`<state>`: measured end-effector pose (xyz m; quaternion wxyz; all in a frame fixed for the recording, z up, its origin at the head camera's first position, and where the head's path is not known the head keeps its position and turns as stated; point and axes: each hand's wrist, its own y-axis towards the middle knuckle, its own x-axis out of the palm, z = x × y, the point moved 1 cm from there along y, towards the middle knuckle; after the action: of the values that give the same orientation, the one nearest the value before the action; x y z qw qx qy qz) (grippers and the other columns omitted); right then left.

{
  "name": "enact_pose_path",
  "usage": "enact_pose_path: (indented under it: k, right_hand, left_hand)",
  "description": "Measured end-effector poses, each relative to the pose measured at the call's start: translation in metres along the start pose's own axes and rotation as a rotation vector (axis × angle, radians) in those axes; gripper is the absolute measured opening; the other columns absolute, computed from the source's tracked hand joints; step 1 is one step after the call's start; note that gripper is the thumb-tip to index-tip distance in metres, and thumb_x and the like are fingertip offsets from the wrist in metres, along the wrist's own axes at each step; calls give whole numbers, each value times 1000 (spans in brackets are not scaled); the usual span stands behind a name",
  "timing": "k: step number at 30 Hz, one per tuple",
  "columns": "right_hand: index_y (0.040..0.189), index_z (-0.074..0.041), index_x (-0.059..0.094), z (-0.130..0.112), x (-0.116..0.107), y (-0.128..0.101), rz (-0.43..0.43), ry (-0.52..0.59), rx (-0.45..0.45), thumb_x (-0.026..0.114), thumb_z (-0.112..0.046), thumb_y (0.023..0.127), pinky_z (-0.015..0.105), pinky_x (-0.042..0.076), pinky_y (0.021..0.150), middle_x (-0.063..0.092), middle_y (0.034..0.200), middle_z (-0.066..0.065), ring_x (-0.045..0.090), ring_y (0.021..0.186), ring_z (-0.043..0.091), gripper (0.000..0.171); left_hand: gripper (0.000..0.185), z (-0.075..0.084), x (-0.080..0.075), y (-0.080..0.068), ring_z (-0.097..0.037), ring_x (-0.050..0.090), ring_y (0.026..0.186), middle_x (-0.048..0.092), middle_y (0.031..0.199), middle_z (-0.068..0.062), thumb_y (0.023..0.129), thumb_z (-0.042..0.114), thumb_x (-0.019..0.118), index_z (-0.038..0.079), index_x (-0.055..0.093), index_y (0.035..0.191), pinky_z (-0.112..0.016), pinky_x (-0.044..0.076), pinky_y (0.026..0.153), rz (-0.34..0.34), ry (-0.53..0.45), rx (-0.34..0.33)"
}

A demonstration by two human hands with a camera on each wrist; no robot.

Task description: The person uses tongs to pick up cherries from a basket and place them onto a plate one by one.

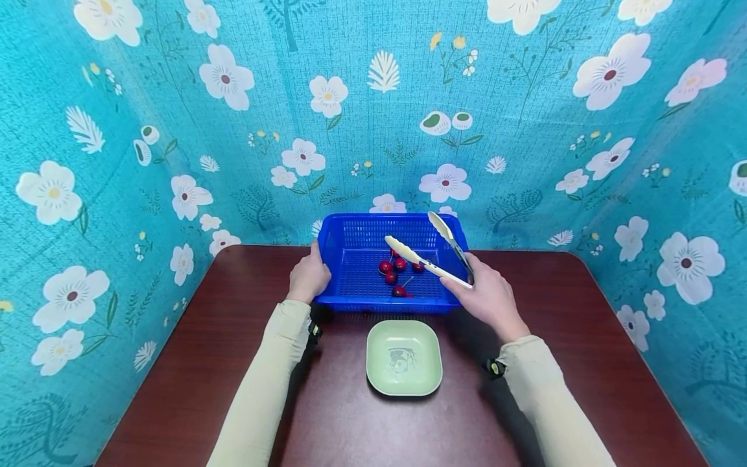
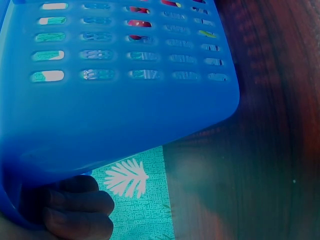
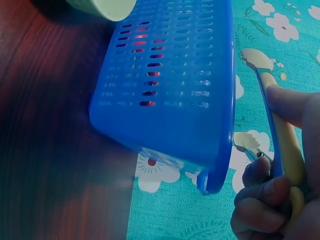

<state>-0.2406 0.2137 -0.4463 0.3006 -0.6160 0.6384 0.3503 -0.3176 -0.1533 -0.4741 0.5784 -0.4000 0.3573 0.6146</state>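
A blue plastic basket with slotted walls stands at the back of the table. My left hand grips its left rim; in the left wrist view the curled fingers wrap under the rim. Several dark red cherries, some with stems, lie inside toward the basket's middle and right. In my right hand is a pair of tongs with cream tips, spread apart over the basket's right part. The thumb presses along one arm of the tongs, and nothing sits between their tips.
A pale green square dish with a printed picture at its centre sits in front of the basket. Under everything is a dark reddish-brown table. Behind and at both sides hangs a turquoise flowered curtain, close to the basket's back wall.
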Motion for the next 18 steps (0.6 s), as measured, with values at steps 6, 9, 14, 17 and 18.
enact_pose_path:
  k: [6,9,14,17,18]
  right_hand:
    - [161,-3,33,-7,7,4,-28,-2,2,63,-63,94,67,47,100,57,144,27,59,123,47,95]
    - [161,-4,33,-10,11,6,-31,5,0,64,-62,94,67,47,101,56,145,27,59,125,47,94]
    - [161,-5,34,-15,15,11,-33,8,-4,67,-59,94,67,47,102,56,146,26,58,127,47,92]
    - [161,-5,34,-17,17,15,-34,0,-5,66,-59,94,67,46,103,55,147,26,57,129,47,91]
    - [160,-6,35,-18,17,16,-33,-1,-6,66,-59,94,67,46,103,55,147,26,57,129,47,91]
  left_hand:
    - [71,-1,1,1,-30,64,65,71,91,-19,104,17,49,4,16,165,-44,49,57,1,-2,2]
    - [71,-1,0,0,-30,63,64,70,87,-18,104,17,49,4,16,166,-42,47,55,1,-2,2]
    - [71,0,0,0,-30,63,63,69,85,-17,104,17,50,4,15,166,-42,47,55,3,-2,2]
    - [72,0,0,0,-30,64,64,70,89,-19,104,17,50,4,16,165,-43,49,56,5,-2,3]
    - [72,0,0,0,-31,64,65,71,90,-19,104,17,51,4,16,165,-44,50,56,5,-2,2]
